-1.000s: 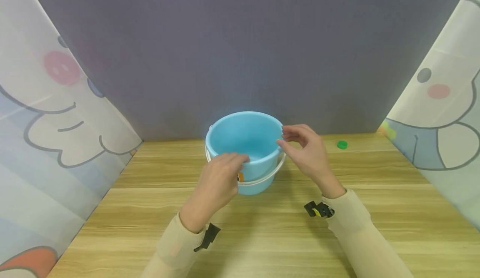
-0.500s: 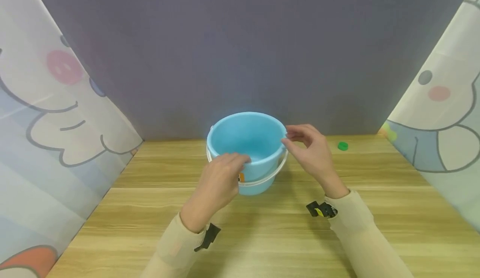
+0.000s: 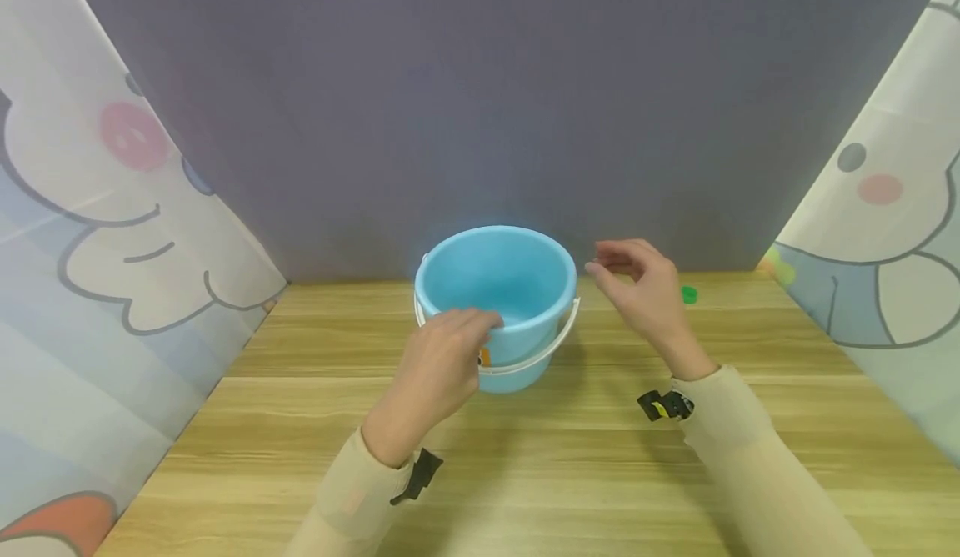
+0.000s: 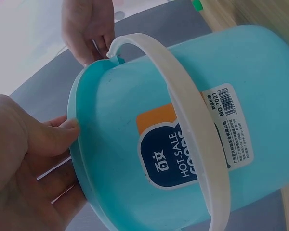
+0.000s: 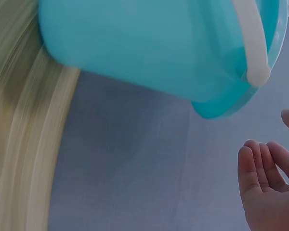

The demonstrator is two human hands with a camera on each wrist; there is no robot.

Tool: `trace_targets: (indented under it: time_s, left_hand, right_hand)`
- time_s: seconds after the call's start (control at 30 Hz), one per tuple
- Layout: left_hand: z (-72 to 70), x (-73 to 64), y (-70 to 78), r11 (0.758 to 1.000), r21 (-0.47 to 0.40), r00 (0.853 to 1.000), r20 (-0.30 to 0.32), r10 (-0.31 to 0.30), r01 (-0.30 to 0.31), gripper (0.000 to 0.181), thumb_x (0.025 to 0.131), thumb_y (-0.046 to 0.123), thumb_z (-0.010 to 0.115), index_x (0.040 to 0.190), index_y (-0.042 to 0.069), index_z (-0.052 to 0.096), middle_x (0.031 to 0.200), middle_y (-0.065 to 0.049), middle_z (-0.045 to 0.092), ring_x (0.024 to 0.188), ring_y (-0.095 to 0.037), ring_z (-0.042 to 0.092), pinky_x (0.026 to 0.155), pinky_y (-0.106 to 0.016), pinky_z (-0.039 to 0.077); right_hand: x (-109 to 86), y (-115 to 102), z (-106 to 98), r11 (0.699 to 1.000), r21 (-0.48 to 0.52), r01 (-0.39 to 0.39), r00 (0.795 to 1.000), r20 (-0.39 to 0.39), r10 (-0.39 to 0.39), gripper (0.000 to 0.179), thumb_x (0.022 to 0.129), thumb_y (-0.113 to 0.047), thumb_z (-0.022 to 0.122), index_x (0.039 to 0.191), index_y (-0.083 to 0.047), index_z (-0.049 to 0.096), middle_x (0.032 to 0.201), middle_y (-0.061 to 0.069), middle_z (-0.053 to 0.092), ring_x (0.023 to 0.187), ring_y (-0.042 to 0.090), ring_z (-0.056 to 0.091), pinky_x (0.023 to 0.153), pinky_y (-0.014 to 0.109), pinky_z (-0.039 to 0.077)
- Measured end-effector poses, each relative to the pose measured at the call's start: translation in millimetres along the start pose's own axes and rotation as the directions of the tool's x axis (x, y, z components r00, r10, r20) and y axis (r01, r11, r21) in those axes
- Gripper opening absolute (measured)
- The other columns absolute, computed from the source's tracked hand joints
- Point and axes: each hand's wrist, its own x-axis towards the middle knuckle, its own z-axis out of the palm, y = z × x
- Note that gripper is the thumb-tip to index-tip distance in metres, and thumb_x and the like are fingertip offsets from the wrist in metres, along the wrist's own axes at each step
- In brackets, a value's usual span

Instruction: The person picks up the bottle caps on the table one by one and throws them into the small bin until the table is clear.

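A light blue bucket [image 3: 521, 347] stands upright at the back of the table, its inside walls bare where they show. Its white handle [image 4: 185, 103] hangs down across the front, over a label [image 4: 166, 154] reading "HOT-SALE". My left hand [image 3: 438, 361] pinches the near rim; in the left wrist view the thumb [image 4: 62, 137] lies outside and the fingers go behind the rim. To the right of the bucket my right hand [image 3: 648, 298] is held in the air, fingers bent loosely, thumb apart from them. A gap separates it from the rim in the right wrist view.
A small green ring-shaped cap [image 3: 689, 294] lies at the back right of the wooden table [image 3: 300, 432], partly behind the right hand. A dark grey panel [image 3: 480, 107] rises just behind the bucket. Cartoon-printed sheets [image 3: 142, 232] flank both sides.
My right hand has come away from the bucket's right rim, moving right toward the green cap. The left hand keeps its hold on the near rim; the bucket has shifted slightly right in view.
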Motion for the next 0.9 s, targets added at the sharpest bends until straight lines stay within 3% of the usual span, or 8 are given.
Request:
trace_targets:
  time_s: [0.17, 0.5, 0.63, 0.77, 0.9]
  left_hand:
    - [0.2, -0.2, -0.1, 1.0, -0.002, 1.0, 0.009, -0.001, 0.001, 0.05, 0.066, -0.023, 0.067, 0.104, 0.008, 0.07, 0.087, 0.0, 0.071, 0.077, -0.019, 0.063, 0.068, -0.031, 0.053]
    - [0.8, 0.3, -1.0, 1.0, 0.005, 1.0, 0.005, -0.002, 0.002, 0.049, 0.066, -0.023, 0.068, 0.104, 0.008, 0.07, 0.089, 0.0, 0.071, 0.079, -0.02, 0.065, 0.07, -0.032, 0.054]
    - [1.6, 0.1, -1.9, 1.0, 0.001, 1.0, -0.003, 0.004, -0.004, 0.048, 0.067, -0.023, 0.067, 0.104, 0.008, 0.07, 0.087, 0.001, 0.071, 0.078, -0.019, 0.064, 0.069, -0.032, 0.054]
    - [1.8, 0.2, -2.3, 1.0, 0.001, 1.0, -0.006, 0.01, -0.01, 0.049, 0.066, -0.023, 0.066, 0.104, 0.008, 0.071, 0.087, 0.0, 0.071, 0.078, -0.019, 0.064, 0.069, -0.031, 0.054]
    - [1.3, 0.0, -1.9, 1.0, 0.0, 1.0, -0.007, 0.008, -0.008, 0.049, 0.066, -0.023, 0.067, 0.104, 0.008, 0.071, 0.088, 0.0, 0.071, 0.078, -0.02, 0.065, 0.07, -0.031, 0.054]
  right_hand:
    - [2.4, 4.8, -6.1, 0.999, -0.053, -0.007, 1.0, -0.001, 0.007, 0.033, 0.091, -0.006, 0.074, 0.12, 0.007, 0.068, 0.115, 0.02, 0.065, 0.097, 0.007, 0.061, 0.089, 0.018, 0.051]
    - [8.3, 10.7, -14.3, 0.987, -0.158, -0.009, 0.999, 0.031, 0.014, 0.035, 0.091, -0.01, 0.075, 0.121, 0.006, 0.067, 0.112, 0.019, 0.066, 0.1, 0.031, 0.066, 0.086, 0.013, 0.05]
    - [9.7, 17.6, -18.0, 0.972, -0.233, -0.025, 0.997, 0.064, 0.041, 0.036, 0.092, -0.013, 0.074, 0.122, 0.006, 0.067, 0.113, 0.019, 0.065, 0.101, 0.035, 0.066, 0.089, 0.028, 0.054]
    - [9.7, 25.2, -20.8, 0.95, -0.307, -0.059, 0.987, 0.125, 0.102, 0.041, 0.094, -0.017, 0.072, 0.127, 0.005, 0.064, 0.118, 0.02, 0.063, 0.107, 0.037, 0.063, 0.093, 0.053, 0.052]
    - [8.7, 31.4, -22.4, 0.935, -0.348, -0.069, 0.978, 0.161, 0.132, 0.044, 0.093, -0.018, 0.071, 0.129, 0.006, 0.062, 0.12, 0.021, 0.062, 0.109, 0.039, 0.062, 0.094, 0.056, 0.051]
